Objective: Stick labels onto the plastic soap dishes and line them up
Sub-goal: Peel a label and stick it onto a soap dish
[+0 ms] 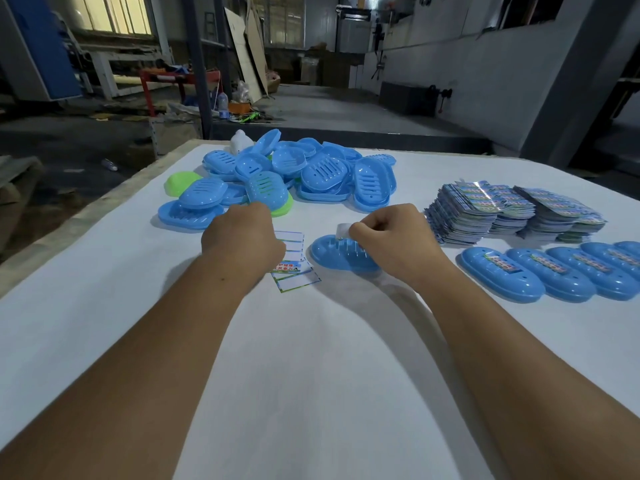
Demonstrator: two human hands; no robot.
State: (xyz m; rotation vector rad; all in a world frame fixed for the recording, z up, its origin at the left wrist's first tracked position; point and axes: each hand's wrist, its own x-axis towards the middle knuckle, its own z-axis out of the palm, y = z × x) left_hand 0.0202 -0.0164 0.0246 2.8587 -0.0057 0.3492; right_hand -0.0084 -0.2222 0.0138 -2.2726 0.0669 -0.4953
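The right hand (384, 237) has its fingers curled, pinching a small pale label (343, 231) just above the oval blue plastic soap dish (341, 258) lying upside down near the middle of the white-covered table (311, 375). The left hand (242, 233) rests knuckles-up on a few loose printed label sheets (294, 268) just left of that dish; whether it pinches one I cannot tell. To do this step well, I judge the label should come down centred along the slotted back and be smoothed from one end to the other — matching the row of labelled blue dishes (554, 275) lined up toward the right edge. The heap of unlabelled blue and green dishes (294, 174) sits toward the far edge, and the stacks of printed labels (512, 209) lie far right, both close to the hands. Open room lies toward the near edge and the left edge — the finished dish should slide right to join the row.
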